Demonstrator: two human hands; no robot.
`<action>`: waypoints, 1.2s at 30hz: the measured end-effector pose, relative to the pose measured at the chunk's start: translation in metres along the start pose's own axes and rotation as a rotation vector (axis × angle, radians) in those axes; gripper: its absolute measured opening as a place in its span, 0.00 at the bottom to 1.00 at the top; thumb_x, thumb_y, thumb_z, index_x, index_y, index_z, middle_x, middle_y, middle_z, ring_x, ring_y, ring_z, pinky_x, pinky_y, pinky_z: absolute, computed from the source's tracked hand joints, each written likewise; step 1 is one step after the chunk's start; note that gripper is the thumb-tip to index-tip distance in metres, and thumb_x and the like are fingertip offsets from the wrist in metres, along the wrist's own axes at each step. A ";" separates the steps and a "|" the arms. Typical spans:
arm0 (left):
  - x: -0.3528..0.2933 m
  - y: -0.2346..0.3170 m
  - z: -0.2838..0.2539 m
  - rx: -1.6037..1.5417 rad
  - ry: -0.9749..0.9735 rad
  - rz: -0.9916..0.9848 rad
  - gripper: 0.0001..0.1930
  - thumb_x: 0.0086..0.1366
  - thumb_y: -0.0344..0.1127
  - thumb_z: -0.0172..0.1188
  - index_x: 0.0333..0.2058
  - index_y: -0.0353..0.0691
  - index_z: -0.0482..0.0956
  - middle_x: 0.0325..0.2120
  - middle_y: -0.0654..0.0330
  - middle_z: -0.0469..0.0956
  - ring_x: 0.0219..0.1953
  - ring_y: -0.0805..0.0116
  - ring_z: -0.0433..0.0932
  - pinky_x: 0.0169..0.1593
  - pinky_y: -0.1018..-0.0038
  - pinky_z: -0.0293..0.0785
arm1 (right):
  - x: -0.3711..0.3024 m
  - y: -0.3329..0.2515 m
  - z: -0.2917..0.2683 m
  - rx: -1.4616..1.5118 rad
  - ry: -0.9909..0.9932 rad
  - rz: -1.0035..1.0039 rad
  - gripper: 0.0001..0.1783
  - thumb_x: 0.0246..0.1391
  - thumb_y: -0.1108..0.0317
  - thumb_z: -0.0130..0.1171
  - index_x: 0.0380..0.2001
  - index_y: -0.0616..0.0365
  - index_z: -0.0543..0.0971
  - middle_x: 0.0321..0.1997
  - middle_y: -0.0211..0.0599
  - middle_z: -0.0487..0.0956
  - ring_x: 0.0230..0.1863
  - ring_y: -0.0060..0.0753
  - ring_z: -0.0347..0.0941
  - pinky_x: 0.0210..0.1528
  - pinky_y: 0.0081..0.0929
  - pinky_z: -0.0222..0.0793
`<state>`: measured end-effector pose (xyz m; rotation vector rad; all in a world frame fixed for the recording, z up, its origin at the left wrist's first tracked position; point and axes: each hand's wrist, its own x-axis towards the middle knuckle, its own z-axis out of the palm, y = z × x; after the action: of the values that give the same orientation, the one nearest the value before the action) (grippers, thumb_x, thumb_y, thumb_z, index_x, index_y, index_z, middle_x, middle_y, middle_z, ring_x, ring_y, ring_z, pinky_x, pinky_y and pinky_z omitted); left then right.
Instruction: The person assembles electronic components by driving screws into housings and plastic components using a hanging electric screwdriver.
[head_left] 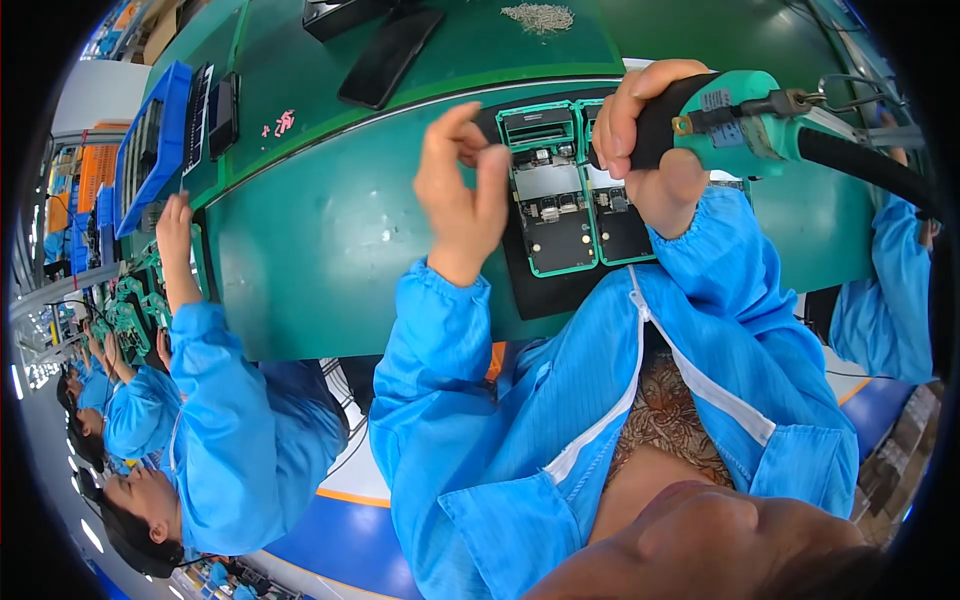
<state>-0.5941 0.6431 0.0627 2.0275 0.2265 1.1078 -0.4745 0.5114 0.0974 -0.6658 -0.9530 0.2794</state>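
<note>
My right hand (650, 120) is wrapped round a green and black electric screwdriver (735, 125), its cable running off to the right. The tool's tip is hidden behind the hand. Under it lie green-framed device housings with dark circuit boards, side by side on a black mat (540, 300). The left housing (560, 245) shows fully, while my right hand and the tool partly cover the right housing (625, 235). My left hand (462, 190) hovers at the left housing's edge, fingers loosely bent, thumb apart from them, nothing visible between them.
Toward the back lie a black flat panel (390, 58) and a pile of small silvery screws (538, 18). Pink scraps (286, 122) and a blue tray (165, 135) are on the left. A co-worker in a blue sleeve (225, 440) sits at my left; another person (885, 300) is at the right.
</note>
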 end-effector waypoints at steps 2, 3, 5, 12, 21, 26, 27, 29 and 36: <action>0.000 -0.012 -0.004 0.028 0.046 -0.110 0.13 0.67 0.33 0.46 0.47 0.32 0.68 0.25 0.63 0.68 0.25 0.77 0.67 0.30 0.81 0.64 | 0.000 0.008 -0.001 -0.026 0.008 0.034 0.23 0.41 0.71 0.59 0.42 0.59 0.66 0.20 0.36 0.70 0.18 0.22 0.65 0.19 0.18 0.63; -0.001 -0.016 -0.006 0.031 0.056 -0.138 0.14 0.68 0.36 0.44 0.46 0.32 0.68 0.25 0.63 0.68 0.24 0.79 0.66 0.29 0.82 0.63 | -0.001 0.010 0.000 -0.023 0.006 0.043 0.23 0.41 0.71 0.59 0.42 0.59 0.66 0.20 0.36 0.70 0.18 0.22 0.65 0.19 0.18 0.63; -0.001 -0.018 -0.005 0.029 0.047 -0.165 0.14 0.68 0.36 0.44 0.46 0.32 0.68 0.24 0.63 0.68 0.24 0.79 0.66 0.29 0.82 0.63 | -0.002 0.013 -0.002 -0.081 0.046 0.088 0.23 0.40 0.71 0.59 0.42 0.59 0.66 0.20 0.35 0.70 0.17 0.22 0.65 0.19 0.18 0.63; -0.002 -0.016 -0.006 0.041 0.041 -0.198 0.14 0.69 0.36 0.44 0.45 0.32 0.68 0.24 0.63 0.68 0.23 0.79 0.67 0.29 0.82 0.64 | -0.004 0.019 -0.006 -0.070 0.047 0.095 0.25 0.38 0.72 0.61 0.42 0.59 0.66 0.20 0.35 0.70 0.17 0.21 0.65 0.19 0.18 0.63; -0.004 -0.016 -0.009 0.052 0.040 -0.176 0.13 0.68 0.35 0.44 0.45 0.31 0.68 0.23 0.63 0.69 0.23 0.78 0.68 0.28 0.82 0.64 | -0.008 0.020 -0.009 -0.121 -0.004 0.106 0.19 0.39 0.74 0.57 0.38 0.60 0.68 0.21 0.34 0.70 0.18 0.21 0.66 0.19 0.18 0.63; -0.005 -0.018 -0.006 0.047 0.051 -0.189 0.12 0.68 0.34 0.45 0.44 0.32 0.69 0.21 0.63 0.69 0.22 0.78 0.67 0.27 0.82 0.64 | -0.009 0.019 -0.003 -0.053 0.003 0.190 0.16 0.40 0.73 0.57 0.36 0.60 0.68 0.21 0.32 0.69 0.18 0.20 0.66 0.19 0.18 0.64; -0.005 -0.017 -0.007 0.063 0.054 -0.180 0.12 0.68 0.34 0.45 0.44 0.33 0.69 0.21 0.64 0.69 0.22 0.79 0.67 0.27 0.82 0.64 | -0.009 0.017 -0.002 -0.061 0.005 0.200 0.15 0.40 0.74 0.57 0.35 0.60 0.68 0.21 0.32 0.69 0.18 0.20 0.66 0.19 0.18 0.64; -0.004 -0.016 -0.005 0.084 0.040 -0.217 0.12 0.68 0.35 0.46 0.43 0.33 0.70 0.20 0.64 0.69 0.22 0.78 0.67 0.26 0.81 0.64 | -0.009 0.017 -0.003 -0.072 0.014 0.222 0.15 0.40 0.74 0.57 0.34 0.60 0.68 0.21 0.31 0.69 0.18 0.20 0.66 0.19 0.18 0.64; -0.006 -0.017 -0.007 0.258 -0.087 -0.333 0.12 0.66 0.37 0.50 0.41 0.33 0.73 0.27 0.51 0.76 0.25 0.59 0.75 0.28 0.69 0.69 | -0.015 0.020 -0.001 -0.189 0.152 0.268 0.23 0.44 0.58 0.62 0.37 0.60 0.66 0.21 0.33 0.68 0.17 0.23 0.62 0.18 0.21 0.61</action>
<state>-0.5994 0.6558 0.0491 2.1557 0.6659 0.8124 -0.4808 0.5190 0.0738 -0.9776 -0.7495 0.3728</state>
